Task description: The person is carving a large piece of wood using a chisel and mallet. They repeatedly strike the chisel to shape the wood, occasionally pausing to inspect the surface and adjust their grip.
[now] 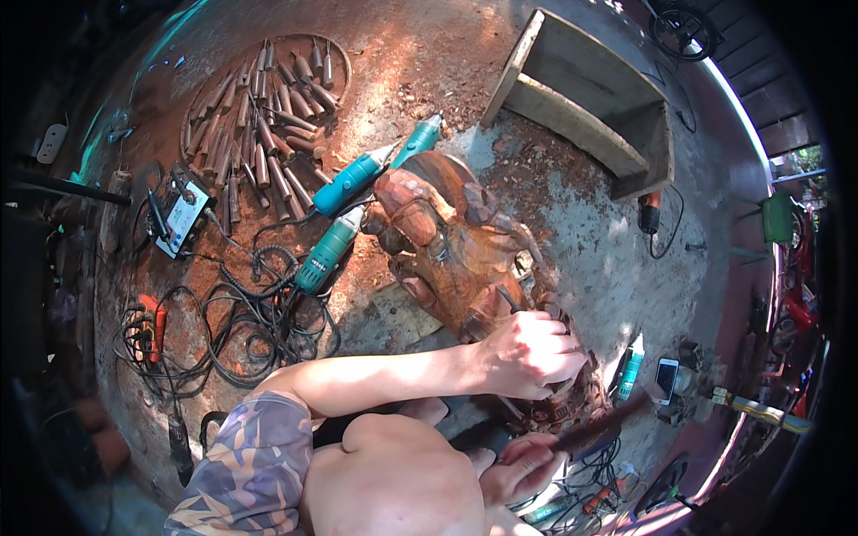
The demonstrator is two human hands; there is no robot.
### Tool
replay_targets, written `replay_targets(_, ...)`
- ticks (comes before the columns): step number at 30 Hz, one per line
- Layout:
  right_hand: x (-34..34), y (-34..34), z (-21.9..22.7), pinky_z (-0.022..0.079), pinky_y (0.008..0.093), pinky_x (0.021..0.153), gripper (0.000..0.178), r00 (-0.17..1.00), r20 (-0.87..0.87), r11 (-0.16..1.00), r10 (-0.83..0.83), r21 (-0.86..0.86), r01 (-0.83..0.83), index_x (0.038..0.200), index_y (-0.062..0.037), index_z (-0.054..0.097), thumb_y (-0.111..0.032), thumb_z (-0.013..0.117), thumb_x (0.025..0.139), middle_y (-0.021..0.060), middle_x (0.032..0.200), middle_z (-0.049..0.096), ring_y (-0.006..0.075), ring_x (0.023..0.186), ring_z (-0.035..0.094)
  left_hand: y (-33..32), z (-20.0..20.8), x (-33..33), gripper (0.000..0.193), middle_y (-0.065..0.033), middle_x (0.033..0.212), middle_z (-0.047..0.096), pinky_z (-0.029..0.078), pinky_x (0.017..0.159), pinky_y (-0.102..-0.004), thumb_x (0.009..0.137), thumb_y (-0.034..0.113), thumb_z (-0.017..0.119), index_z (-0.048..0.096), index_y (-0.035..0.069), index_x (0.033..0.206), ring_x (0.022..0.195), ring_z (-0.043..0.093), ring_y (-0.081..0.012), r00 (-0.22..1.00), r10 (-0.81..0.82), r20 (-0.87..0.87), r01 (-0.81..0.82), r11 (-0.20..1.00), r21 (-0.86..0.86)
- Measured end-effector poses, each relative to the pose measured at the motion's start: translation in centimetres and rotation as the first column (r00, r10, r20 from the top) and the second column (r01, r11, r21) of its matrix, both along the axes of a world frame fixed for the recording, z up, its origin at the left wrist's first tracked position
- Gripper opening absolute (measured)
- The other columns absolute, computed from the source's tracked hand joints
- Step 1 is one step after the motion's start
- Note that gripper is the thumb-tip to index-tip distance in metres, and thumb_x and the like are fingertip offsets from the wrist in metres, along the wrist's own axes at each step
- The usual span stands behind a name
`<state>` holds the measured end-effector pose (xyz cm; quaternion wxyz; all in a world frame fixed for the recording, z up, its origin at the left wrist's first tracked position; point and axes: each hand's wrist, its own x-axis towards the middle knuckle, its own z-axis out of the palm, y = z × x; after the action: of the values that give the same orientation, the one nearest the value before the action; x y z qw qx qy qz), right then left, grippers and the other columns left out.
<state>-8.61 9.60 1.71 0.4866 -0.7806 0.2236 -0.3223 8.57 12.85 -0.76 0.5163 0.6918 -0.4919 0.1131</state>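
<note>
A large reddish-brown wood carving (pixel 465 259) with rounded, cut forms lies in front of me, spreading from the middle toward the lower right. My left hand (pixel 529 357) is closed in a fist over its near part. From that fist the dark shaft of a carving chisel (pixel 509 298) points up and left onto the wood; most of its handle is hidden by my fingers. Lower down, my right hand (pixel 521 466) grips a dark, bar-like wooden mallet (pixel 608 422), which slants up to the right and is blurred, apart from the chisel.
Many wood-handled chisels lie in a round tray (pixel 344 55) at the far left. Green-blue rotary tools (pixel 353 181) rest beside the carving, with tangled black cables (pixel 232 330) and a control box (pixel 183 216) farther left. A wooden stool (pixel 581 125), another rotary tool (pixel 631 368) and a phone (pixel 665 381) stand or lie right.
</note>
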Motion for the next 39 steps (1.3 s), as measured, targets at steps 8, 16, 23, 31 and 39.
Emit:
replay_targets(8,-0.6,-0.5,1.0,0.033,0.0278,0.053,0.033,0.995,-0.025,0.995,-0.093,0.034,0.094,0.085,-0.004,0.05,-0.025,0.042,0.109,0.0022,0.057,0.043,0.0143,0.051,0.041,0.3,0.0,0.6,0.031,-0.004,0.086,0.068,0.052,0.068,-0.035,0.062,0.018,0.075,0.066,0.007,0.089,0.076,0.063,-0.0213,1.0,0.002,-0.023,-0.002,1.0,-0.027)
replay_targets(16,-0.3,-0.5,1.3,0.038,0.0307,0.058,0.026,0.898,0.398,0.982,-0.189,0.098,0.163,0.092,-0.0059,0.044,-0.025,0.039,0.109,0.0033,0.06,0.041,0.0165,0.054,0.039,0.2,0.1,0.4,0.03,-0.0029,0.08,0.064,0.052,0.065,-0.0363,0.061,0.018,0.075,0.065,0.009,0.088,0.075,0.063,-0.0215,0.999,0.043,-0.022,-0.044,0.996,-0.08)
replay_targets(23,-0.7,-0.9,0.6,0.035,0.0277,0.054,0.028,0.969,0.082,0.957,-0.233,0.198,0.214,0.085,-0.0015,0.046,-0.017,0.04,0.107,0.0051,0.065,0.048,0.0136,0.056,0.043,0.3,0.2,0.4,0.031,-0.0026,0.076,0.062,0.052,0.064,-0.0363,0.058,0.019,0.075,0.063,0.009,0.085,0.074,0.062,-0.0218,0.997,0.077,-0.022,-0.078,0.995,-0.061)
replay_targets(31,-1.0,-1.2,-1.0,0.038,0.0288,0.053,0.029,0.972,0.182,0.985,-0.147,0.117,0.127,0.082,-0.0018,0.045,-0.017,0.04,0.106,0.007,0.065,0.049,0.0167,0.055,0.047,0.2,-0.3,0.1,0.035,-0.0029,0.082,0.065,0.053,0.068,-0.036,0.058,0.022,0.075,0.065,0.008,0.088,0.077,0.063,-0.0217,1.0,0.017,-0.009,-0.017,1.0,-0.014)
replay_targets(39,-0.6,0.0,-1.2,0.037,0.0281,0.058,0.034,0.963,0.149,0.942,-0.224,0.286,0.175,0.083,-0.0019,0.049,-0.026,0.044,0.106,0.0056,0.065,0.05,0.0161,0.06,0.046,0.2,-0.4,0.3,0.027,-0.0029,0.081,0.065,0.053,0.067,-0.0354,0.061,0.02,0.073,0.064,0.007,0.083,0.075,0.062,-0.0213,0.999,0.001,0.035,0.0,1.0,-0.005)
